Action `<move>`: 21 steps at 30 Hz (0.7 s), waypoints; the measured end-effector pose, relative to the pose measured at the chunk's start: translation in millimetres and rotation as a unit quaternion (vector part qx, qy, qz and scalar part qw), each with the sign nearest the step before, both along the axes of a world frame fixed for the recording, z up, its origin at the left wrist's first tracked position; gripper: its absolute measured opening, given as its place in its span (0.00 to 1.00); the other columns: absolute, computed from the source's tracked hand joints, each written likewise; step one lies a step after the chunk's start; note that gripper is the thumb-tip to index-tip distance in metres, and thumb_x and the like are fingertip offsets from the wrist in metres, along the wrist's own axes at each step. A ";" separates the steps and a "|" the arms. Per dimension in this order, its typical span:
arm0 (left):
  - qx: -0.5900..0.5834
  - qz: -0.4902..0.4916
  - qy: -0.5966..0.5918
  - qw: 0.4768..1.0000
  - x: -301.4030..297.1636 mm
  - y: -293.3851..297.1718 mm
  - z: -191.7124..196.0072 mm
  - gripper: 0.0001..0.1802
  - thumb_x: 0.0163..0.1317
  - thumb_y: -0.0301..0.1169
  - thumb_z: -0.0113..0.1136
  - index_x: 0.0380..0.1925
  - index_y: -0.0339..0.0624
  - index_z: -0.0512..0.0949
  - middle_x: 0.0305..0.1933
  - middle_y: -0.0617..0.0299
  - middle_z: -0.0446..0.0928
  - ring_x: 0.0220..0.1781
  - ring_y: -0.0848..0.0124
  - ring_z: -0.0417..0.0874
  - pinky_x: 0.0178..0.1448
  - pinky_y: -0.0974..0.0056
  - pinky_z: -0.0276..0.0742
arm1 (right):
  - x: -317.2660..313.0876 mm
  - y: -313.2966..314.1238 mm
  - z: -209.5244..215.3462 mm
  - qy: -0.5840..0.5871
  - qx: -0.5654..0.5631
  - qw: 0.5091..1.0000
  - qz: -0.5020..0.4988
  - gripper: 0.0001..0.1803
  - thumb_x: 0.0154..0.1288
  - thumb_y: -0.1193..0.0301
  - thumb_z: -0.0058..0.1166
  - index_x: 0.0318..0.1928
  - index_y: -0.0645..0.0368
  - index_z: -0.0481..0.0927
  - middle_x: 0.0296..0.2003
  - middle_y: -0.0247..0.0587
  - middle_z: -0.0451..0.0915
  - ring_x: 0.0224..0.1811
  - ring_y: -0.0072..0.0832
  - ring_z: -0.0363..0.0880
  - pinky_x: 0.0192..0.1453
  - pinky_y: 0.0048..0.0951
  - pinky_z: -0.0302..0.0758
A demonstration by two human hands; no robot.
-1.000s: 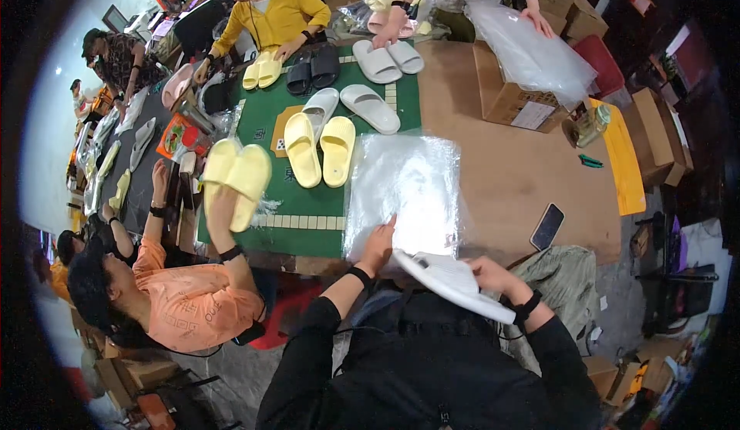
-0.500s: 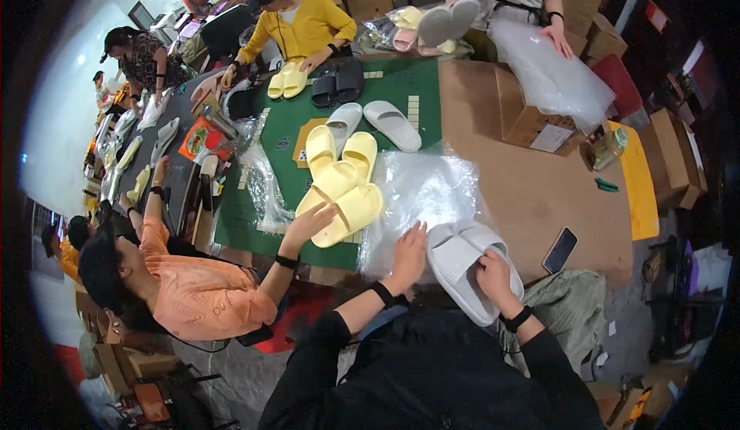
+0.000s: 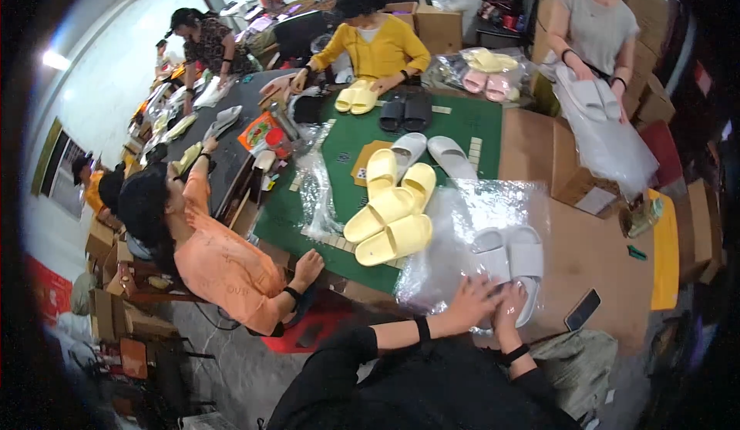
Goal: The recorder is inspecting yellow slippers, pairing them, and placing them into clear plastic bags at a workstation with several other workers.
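Observation:
A pair of light grey slippers (image 3: 526,254) lies at the table's near edge, within the outline of a clear plastic bag (image 3: 439,276). The film shines over and around them; how far inside they sit is hard to tell. My left hand (image 3: 472,306) rests over the bag beside the heel ends, fingers spread and slightly blurred. Against it, my right hand (image 3: 507,310) has its fingers together on the heel end of the slippers. Just left of the bag, several yellow slippers (image 3: 393,237) lie piled, with loose grey slippers (image 3: 451,156) behind them.
A phone (image 3: 583,310) lies right of the bag, near green snips (image 3: 637,252) and a jar (image 3: 644,215). Across stands a carton (image 3: 578,172), where a co-worker handles grey slippers (image 3: 590,97) and film. Co-workers in orange (image 3: 231,268) and yellow (image 3: 378,48) sit left and opposite.
The grey slippers have moved from beside the bag to within its outline. My hands have come together at their heel ends. The orange-sleeved hand has drawn back from the yellow slippers.

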State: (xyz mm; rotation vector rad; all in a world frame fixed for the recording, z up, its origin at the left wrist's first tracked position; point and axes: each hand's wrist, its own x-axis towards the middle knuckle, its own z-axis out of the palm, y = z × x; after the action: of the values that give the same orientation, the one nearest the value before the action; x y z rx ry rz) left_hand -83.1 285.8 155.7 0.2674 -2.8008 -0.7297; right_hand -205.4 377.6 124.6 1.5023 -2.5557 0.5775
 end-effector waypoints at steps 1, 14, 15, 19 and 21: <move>0.019 -0.035 0.026 0.999 1.0 3.9 -6.6 0.32 0.51 0.29 0.54 0.60 0.53 0.62 0.68 0.53 0.49 0.71 0.50 0.43 0.68 0.39 0.38 | -3.2 -6.1 0.9 -0.001 -0.004 1.000 0.011 0.14 0.60 0.69 0.45 0.44 0.66 0.70 0.46 0.55 0.69 0.47 0.53 0.65 0.50 0.42 0.64; 0.411 0.246 0.010 0.878 16.6 -12.1 -20.7 0.44 0.59 0.23 0.45 0.66 0.51 0.28 0.38 0.33 0.73 0.39 0.41 0.76 0.45 0.51 0.70 | -17.8 -31.9 -15.8 -0.056 -0.079 0.987 -0.130 0.21 0.64 0.64 0.45 0.48 0.71 0.70 0.52 0.64 0.66 0.52 0.55 0.65 0.58 0.46 0.60; 0.409 0.251 0.015 0.877 19.6 -10.3 -29.8 0.44 0.59 0.23 0.45 0.66 0.51 0.28 0.38 0.33 0.73 0.39 0.41 0.76 0.45 0.51 0.70 | -19.1 -33.5 -16.3 -0.090 -0.086 0.986 -0.110 0.21 0.64 0.65 0.45 0.47 0.72 0.70 0.52 0.65 0.66 0.53 0.55 0.65 0.58 0.46 0.60; 0.423 0.168 -0.138 0.880 28.0 -4.4 -30.9 0.49 0.51 0.16 0.49 0.67 0.49 0.32 0.43 0.45 0.75 0.39 0.58 0.78 0.46 0.61 0.73 | -23.5 -38.9 -22.0 -0.066 -0.083 0.982 -0.158 0.18 0.62 0.68 0.46 0.45 0.73 0.69 0.51 0.69 0.65 0.55 0.58 0.62 0.60 0.48 0.58; 0.461 0.054 0.022 0.886 32.5 3.4 -44.1 0.47 0.50 0.16 0.50 0.67 0.48 0.37 0.41 0.50 0.76 0.35 0.63 0.77 0.41 0.63 0.75 | -28.1 -43.6 -17.5 -0.057 -0.081 0.979 -0.176 0.17 0.61 0.70 0.46 0.44 0.74 0.69 0.51 0.70 0.65 0.55 0.60 0.62 0.60 0.48 0.58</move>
State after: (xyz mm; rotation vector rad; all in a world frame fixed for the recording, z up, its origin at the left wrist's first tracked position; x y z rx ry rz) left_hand -50.7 289.2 111.6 0.5358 -2.1479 -1.9474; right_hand -233.6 334.0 107.1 0.9586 -2.6916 0.8142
